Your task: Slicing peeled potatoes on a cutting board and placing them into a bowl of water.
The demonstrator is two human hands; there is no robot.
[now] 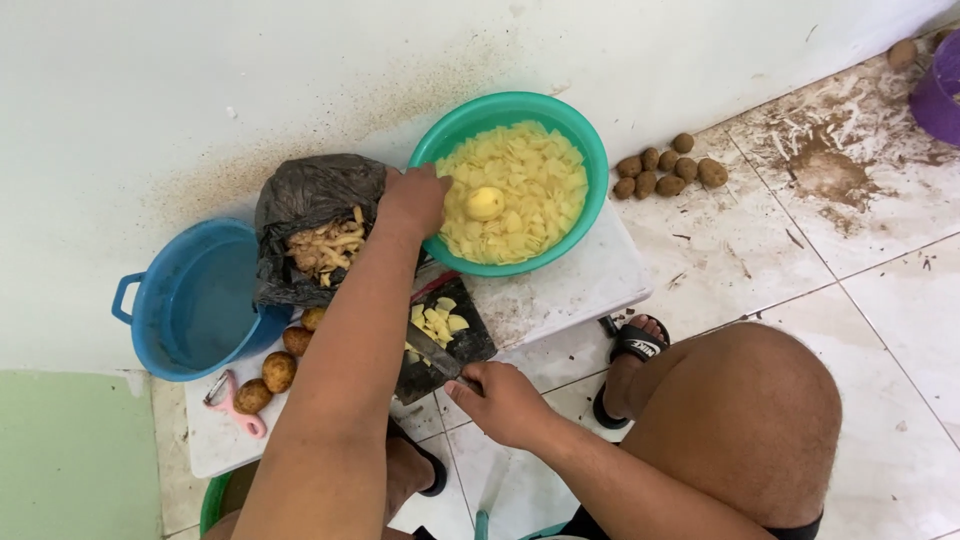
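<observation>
light: bright, even daylight | shadows: soft (faint) | focus: sharp | glare: mild on tiles (880, 300)

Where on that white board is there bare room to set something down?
The white board is bare in front of the green bowl, out to its right corner. A smaller patch lies below the pink peeler. The left side is crowded: blue tub, black bag, potatoes, cutting board.

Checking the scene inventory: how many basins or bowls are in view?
2, maybe 3. A green basin of potato slices sits on the white board, the left hand at its rim; a blue basin stands at the left. A purple container, cut off top right, may be another.
</observation>
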